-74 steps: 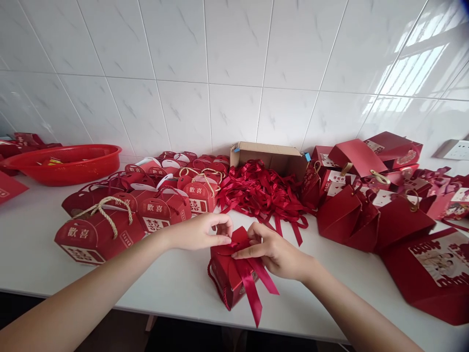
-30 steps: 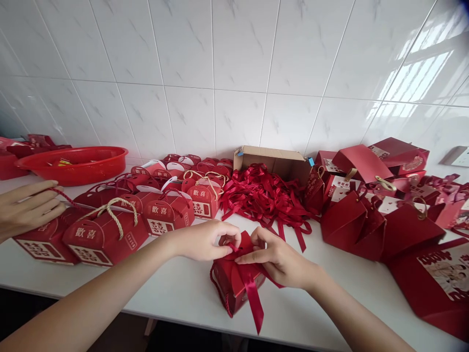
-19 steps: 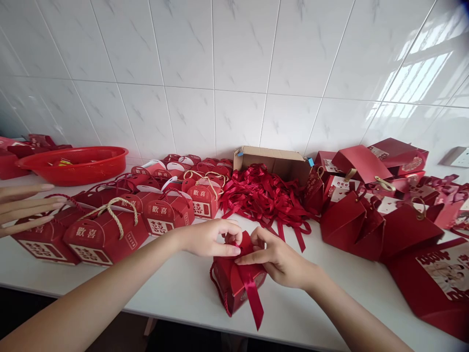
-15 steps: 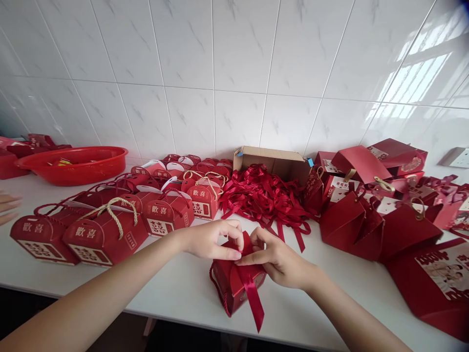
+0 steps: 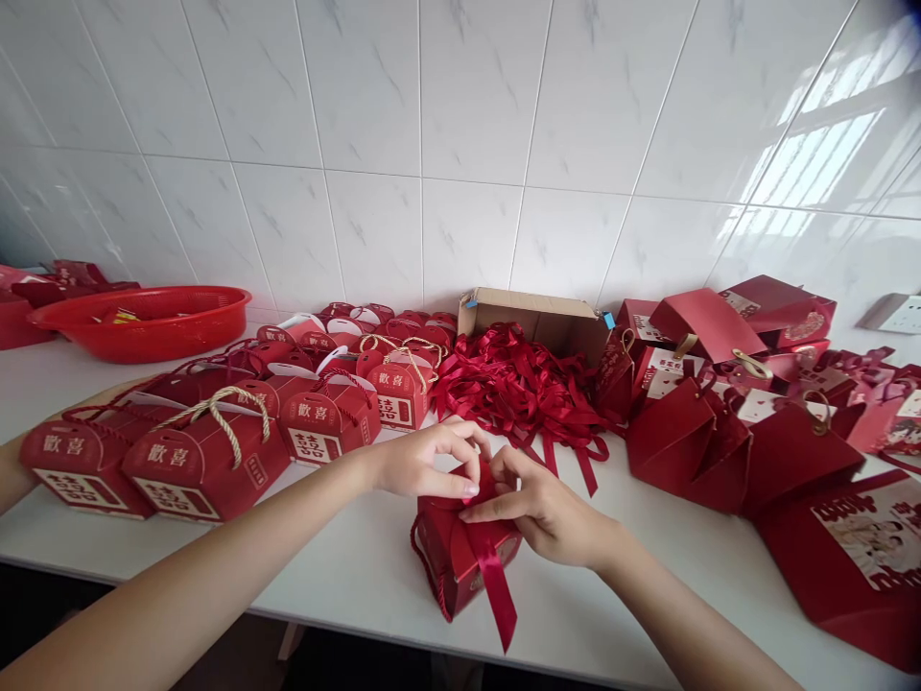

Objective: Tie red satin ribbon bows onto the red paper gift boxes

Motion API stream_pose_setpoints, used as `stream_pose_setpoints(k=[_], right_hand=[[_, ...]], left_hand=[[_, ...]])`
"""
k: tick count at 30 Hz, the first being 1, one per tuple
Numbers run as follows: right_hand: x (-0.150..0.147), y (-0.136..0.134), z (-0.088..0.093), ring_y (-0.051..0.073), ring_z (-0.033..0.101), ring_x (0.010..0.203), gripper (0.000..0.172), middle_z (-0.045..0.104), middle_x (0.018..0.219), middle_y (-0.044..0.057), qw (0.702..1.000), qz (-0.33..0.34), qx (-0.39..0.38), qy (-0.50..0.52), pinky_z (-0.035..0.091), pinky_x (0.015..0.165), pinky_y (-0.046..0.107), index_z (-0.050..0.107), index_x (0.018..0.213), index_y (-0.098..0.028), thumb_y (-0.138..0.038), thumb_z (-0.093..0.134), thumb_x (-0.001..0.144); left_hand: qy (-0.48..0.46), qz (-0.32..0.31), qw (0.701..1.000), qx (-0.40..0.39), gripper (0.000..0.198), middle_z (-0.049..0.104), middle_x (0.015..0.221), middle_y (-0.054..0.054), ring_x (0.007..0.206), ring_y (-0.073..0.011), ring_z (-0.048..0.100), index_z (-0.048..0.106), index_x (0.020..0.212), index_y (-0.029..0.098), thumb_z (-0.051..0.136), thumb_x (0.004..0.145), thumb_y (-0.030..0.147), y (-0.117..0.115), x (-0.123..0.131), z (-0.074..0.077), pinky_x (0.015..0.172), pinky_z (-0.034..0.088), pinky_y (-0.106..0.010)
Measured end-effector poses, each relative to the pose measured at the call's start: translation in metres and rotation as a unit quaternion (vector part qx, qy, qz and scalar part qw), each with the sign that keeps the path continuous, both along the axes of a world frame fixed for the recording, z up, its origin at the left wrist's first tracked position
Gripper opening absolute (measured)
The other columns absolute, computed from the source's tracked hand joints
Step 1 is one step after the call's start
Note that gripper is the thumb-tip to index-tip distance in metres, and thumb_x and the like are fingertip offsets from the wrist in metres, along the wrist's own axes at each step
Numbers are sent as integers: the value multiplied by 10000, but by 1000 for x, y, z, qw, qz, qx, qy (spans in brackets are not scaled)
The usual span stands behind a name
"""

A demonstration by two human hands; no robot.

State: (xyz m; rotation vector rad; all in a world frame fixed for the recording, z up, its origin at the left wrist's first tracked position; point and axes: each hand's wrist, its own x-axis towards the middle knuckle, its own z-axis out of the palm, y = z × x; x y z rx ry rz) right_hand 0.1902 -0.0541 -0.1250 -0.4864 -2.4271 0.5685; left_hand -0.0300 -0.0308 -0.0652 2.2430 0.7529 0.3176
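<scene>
A small red gift box [image 5: 460, 557] with a twisted red cord at its left side stands near the table's front edge. Across its top lies a red satin ribbon [image 5: 498, 590], one tail hanging down the front. My left hand [image 5: 432, 463] is over the box top, thumb and fingers closed on the ribbon. From the right, my right hand [image 5: 539, 504] pinches the ribbon at the same spot, its index finger pressed on the box top. The knot or loop between the fingers is mostly hidden.
Finished-looking red boxes [image 5: 201, 461] with cord handles stand on the left. Behind are a red plastic basket [image 5: 165, 336] and a carton [image 5: 532, 305] spilling ribbons [image 5: 518, 384]. Folded red boxes [image 5: 691, 441] crowd the right. Another person's arm [image 5: 18, 470] reaches in at far left.
My left hand has lifted slightly and shifted a little right over the box; my right hand has hardly moved. The other person's arm has reached further in behind the left boxes.
</scene>
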Motion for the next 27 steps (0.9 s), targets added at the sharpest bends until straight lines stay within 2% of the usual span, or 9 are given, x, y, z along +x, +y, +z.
stream_pose_setpoints(k=[6,11,17,20,23,27], right_hand=[[0,1,-2,150,453,824,527,415,911,52,1000,0,1,0,457,716,297,700,1117,-296,37,446,798],[0,1,-2,147,445,801,517,400,880,48,1000,1,13,-1,455,715,302,713,1100,-262,44,434,790],[-1,1,-1,134,428,769,524,388,871,40,1000,-4,2,-10,448,688,282,703,1119,-263,47,432,794],[-1,1,-1,138,425,775,522,388,865,39,1000,-5,12,-13,442,697,289,707,1111,-261,49,433,793],[0,1,-1,143,422,784,514,388,860,39,1000,-7,21,-19,434,692,290,710,1107,-265,43,439,796],[0,0,-1,139,426,770,489,390,865,40,1000,-8,9,-19,443,691,290,706,1113,-265,20,438,820]], left_hand=[[23,19,999,44,213,587,1099,-12,1082,-205,471,562,662,178,626,806,321,-1,1,0,972,347,-331],[38,4,994,98,191,587,1225,8,1154,-224,423,690,666,227,658,804,355,-3,-2,0,1007,344,-352],[54,10,978,203,162,584,1211,-31,1173,-255,403,702,658,231,705,760,357,-2,-8,4,1003,368,-402],[52,-13,983,174,117,559,1249,-21,1183,-247,408,723,711,250,711,760,356,-3,-9,2,1007,377,-384],[45,-12,988,148,174,571,1231,-25,1173,-241,425,696,687,226,718,751,386,-3,-8,-1,993,393,-368],[42,0,979,200,229,614,1119,-46,1102,-230,456,650,608,197,704,768,351,-2,-8,-3,954,404,-370]])
